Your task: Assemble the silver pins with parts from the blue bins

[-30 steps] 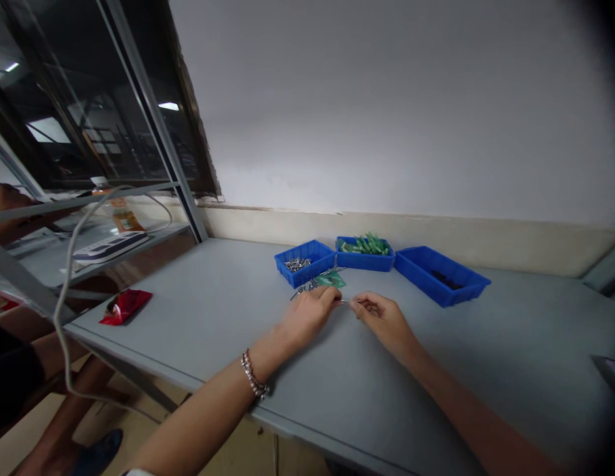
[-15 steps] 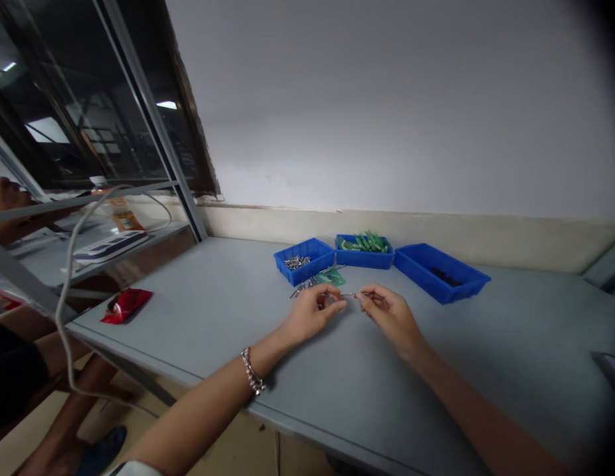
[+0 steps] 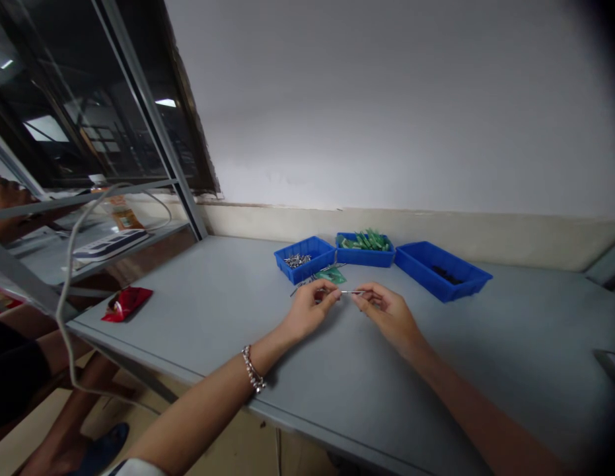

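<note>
A thin silvery rod (image 3: pixel 349 292) spans the gap between my two hands, above the grey table. My left hand (image 3: pixel 313 305) pinches its left end between thumb and fingers. At the other end, my right hand (image 3: pixel 382 307) closes its fingertips on the same rod. Its exact kind is too small to make out. Just behind my left hand lie loose small metal pieces (image 3: pixel 307 281) and a green packet (image 3: pixel 331 274). Farther back, a blue bin (image 3: pixel 287 270) holds many small metal parts (image 3: pixel 298 260).
A middle blue bin (image 3: pixel 364 258) holds green packets (image 3: pixel 369 239); the right blue bin (image 3: pixel 436 288) holds dark pieces (image 3: pixel 443 272). A red wrapper (image 3: pixel 127 304) lies at the table's left. Beyond the metal frame (image 3: pixel 148 106) are a bottle (image 3: pixel 121 210), a power strip (image 3: pixel 111 244) and another person's hand (image 3: pixel 7 195).
My left thumb has closed onto the rod, where before the fingers were looser. More of the rod shows near my right fingertips. The bins have stayed put.
</note>
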`<state>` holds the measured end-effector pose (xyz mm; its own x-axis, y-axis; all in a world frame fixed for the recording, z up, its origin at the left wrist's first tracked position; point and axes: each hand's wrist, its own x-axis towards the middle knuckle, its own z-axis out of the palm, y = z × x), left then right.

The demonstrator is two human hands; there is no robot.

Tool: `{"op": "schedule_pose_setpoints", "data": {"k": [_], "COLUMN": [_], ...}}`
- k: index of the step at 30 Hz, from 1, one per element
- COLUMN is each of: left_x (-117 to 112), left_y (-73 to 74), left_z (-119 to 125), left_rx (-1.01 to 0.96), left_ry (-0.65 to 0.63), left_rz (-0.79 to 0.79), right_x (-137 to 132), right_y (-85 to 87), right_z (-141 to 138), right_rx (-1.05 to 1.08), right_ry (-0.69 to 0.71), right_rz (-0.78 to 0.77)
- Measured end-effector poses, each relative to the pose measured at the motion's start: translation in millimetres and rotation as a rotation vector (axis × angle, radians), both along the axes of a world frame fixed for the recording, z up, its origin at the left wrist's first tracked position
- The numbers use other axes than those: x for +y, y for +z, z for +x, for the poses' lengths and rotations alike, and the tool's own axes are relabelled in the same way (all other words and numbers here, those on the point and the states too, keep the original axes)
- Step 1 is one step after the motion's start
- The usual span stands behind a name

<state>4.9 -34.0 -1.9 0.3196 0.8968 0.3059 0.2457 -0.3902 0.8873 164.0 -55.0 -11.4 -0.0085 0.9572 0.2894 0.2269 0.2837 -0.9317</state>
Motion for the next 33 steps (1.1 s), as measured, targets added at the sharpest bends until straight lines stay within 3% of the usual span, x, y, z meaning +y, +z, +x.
{"op": "schedule_pose_setpoints", "data": {"k": [16,20,22,24,28,33], "left_x": [1,14,25,36,52,58], "left_y": [-5.1,10.8,23.9,34.9,40.4,31.8], "left_z": [0,-20,-36,-51,-64,-59], "left_rx": [0.075,0.218,0.398,0.657,1.000,1.035], "left_ry": [0.056,0.250,0.429,0.532,0.481,0.383], "left_rz": [0.153,0.478,0.644,0.691,0.631,0.457], "right_x": [0,0,0,0,0,-1], "right_y": [0.0,0.9,0.7,-0.3,-3.0,-2.8], "right_z": [-1,-1,-2,-2,-2,-2], "right_rx": [0.022,0.042,0.031,0.016,-0.027,-0.042], "right_ry": [0.002,-0.001,-0.007,-0.011,-0.003,-0.010], "right_rz": [0.023,0.014,0.008,0.000,0.007,0.002]}}
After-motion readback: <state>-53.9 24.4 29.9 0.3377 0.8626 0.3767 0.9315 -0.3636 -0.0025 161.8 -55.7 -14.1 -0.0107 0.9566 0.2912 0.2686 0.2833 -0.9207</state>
